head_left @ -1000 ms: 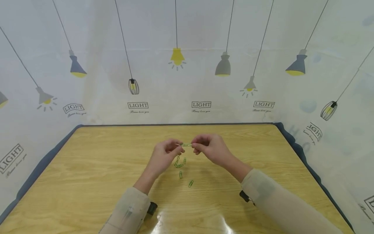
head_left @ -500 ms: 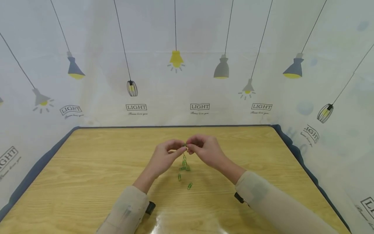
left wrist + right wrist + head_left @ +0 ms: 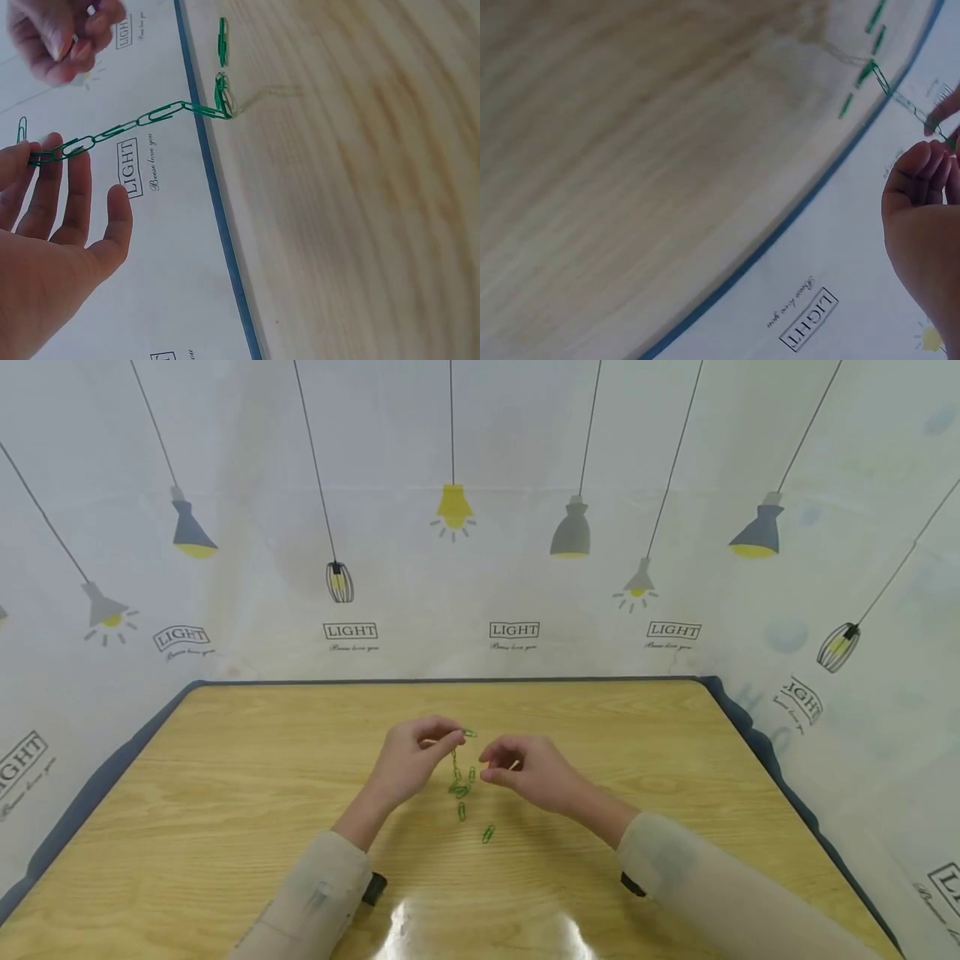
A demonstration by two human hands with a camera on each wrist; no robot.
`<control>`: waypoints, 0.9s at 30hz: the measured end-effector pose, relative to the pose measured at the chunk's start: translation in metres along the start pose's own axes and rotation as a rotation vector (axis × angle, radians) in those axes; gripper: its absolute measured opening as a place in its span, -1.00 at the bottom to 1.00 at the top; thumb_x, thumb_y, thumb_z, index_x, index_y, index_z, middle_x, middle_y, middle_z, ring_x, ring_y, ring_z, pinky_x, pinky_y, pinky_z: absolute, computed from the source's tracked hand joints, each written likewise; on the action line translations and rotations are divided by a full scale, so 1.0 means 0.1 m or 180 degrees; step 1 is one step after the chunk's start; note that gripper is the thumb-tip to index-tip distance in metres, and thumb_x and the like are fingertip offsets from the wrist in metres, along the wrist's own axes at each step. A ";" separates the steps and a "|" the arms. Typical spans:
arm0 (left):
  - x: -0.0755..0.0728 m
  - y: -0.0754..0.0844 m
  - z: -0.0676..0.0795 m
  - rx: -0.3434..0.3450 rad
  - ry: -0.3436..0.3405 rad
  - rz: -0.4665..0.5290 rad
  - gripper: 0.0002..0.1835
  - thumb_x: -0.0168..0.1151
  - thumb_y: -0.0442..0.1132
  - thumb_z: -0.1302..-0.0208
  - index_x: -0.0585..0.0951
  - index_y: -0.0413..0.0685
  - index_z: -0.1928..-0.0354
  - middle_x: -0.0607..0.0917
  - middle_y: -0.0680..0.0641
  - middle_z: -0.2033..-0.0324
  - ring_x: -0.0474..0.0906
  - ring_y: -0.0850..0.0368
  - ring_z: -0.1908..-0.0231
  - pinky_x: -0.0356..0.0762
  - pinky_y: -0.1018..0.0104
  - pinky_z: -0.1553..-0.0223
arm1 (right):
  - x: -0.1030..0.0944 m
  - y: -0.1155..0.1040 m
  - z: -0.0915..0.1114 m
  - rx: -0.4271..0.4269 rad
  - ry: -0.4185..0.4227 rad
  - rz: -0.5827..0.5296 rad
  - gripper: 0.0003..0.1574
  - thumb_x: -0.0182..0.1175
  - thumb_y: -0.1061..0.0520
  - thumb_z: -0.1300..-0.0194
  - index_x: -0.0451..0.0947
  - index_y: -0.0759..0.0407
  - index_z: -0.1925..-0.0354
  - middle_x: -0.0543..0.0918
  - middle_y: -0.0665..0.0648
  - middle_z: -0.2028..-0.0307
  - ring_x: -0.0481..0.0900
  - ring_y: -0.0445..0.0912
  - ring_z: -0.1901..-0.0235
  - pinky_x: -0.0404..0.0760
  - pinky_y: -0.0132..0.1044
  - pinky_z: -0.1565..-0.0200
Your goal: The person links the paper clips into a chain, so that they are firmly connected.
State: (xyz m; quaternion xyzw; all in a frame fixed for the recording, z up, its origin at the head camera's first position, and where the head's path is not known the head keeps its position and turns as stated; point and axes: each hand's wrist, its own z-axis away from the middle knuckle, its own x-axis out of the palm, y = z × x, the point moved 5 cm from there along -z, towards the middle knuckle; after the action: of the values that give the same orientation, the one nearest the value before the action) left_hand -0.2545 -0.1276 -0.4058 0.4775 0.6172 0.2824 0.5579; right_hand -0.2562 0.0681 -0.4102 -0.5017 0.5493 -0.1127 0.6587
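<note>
My left hand (image 3: pixel 408 762) pinches a chain of linked green paper clips (image 3: pixel 157 114) between thumb and fingers. The chain hangs from the fingertips, and its lower links lie bunched on the wooden table. One end paper clip (image 3: pixel 470 733) sticks out beyond the left fingertips toward the right. My right hand (image 3: pixel 536 772) is a short way to the right of the chain, its fingers loosely bent and nothing visible in them. A loose green paper clip (image 3: pixel 472 774) lies between the hands, just beside the chain's lower part.
Nearer to me on the wooden table (image 3: pixel 247 827) lie two more loose green clips, one upright in view (image 3: pixel 461 811) and one slanted (image 3: pixel 488 834). A pale sheet printed with lamps (image 3: pixel 420 427) surrounds the table's back and sides.
Both hands met over the clips half a second ago. Since then my right hand has let go and moved right and down, while the left has shifted left with the chain.
</note>
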 end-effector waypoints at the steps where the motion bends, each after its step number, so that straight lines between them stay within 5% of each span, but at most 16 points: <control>1: -0.01 -0.01 0.00 -0.0018 0.0001 0.0004 -0.78 0.29 -0.09 -0.56 0.78 -0.01 -0.04 0.85 -0.06 0.01 0.75 0.04 -0.04 0.71 -0.03 -0.23 | 0.02 0.03 0.02 0.0006 -0.0064 0.0020 -0.74 0.39 0.13 -0.46 0.71 0.26 -0.02 0.77 0.08 0.21 0.66 -0.19 0.21 0.70 -0.39 0.14; 12: -0.07 -0.18 0.00 -0.0361 0.0006 0.0057 -0.75 0.29 -0.06 -0.56 0.78 0.03 -0.09 0.85 -0.02 -0.01 0.73 0.03 -0.09 0.68 -0.03 -0.19 | 0.31 0.38 0.22 0.0094 -0.0899 0.0046 -0.77 0.43 0.13 -0.42 0.75 0.08 -0.02 0.75 0.03 0.09 0.61 -0.21 0.14 0.64 -0.40 0.07; 22: -0.03 -0.20 0.02 -0.0441 0.0032 -0.0022 -0.79 0.32 -0.07 -0.54 0.80 0.06 -0.04 0.86 0.00 0.02 0.72 0.05 -0.06 0.68 0.05 -0.11 | 0.38 0.41 0.22 -0.0170 -0.0988 0.0236 -0.94 0.47 0.15 -0.37 0.75 0.07 0.23 0.68 0.00 0.19 0.55 -0.28 0.23 0.60 -0.43 0.13; 27: -0.03 -0.21 0.02 -0.0494 0.0065 -0.0037 -0.78 0.33 -0.06 -0.53 0.81 0.06 -0.04 0.85 0.00 0.02 0.71 0.04 -0.07 0.68 0.03 -0.13 | 0.38 0.37 0.24 -0.0068 -0.0988 0.0251 -0.92 0.42 0.19 -0.41 0.69 0.06 0.26 0.66 -0.01 0.20 0.55 -0.25 0.22 0.59 -0.42 0.12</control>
State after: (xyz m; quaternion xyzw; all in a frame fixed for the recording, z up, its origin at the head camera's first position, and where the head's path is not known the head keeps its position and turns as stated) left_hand -0.2584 -0.1385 -0.4233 0.4263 0.6019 0.3309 0.5886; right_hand -0.2365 0.0720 -0.4648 -0.4981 0.4612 -0.0020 0.7343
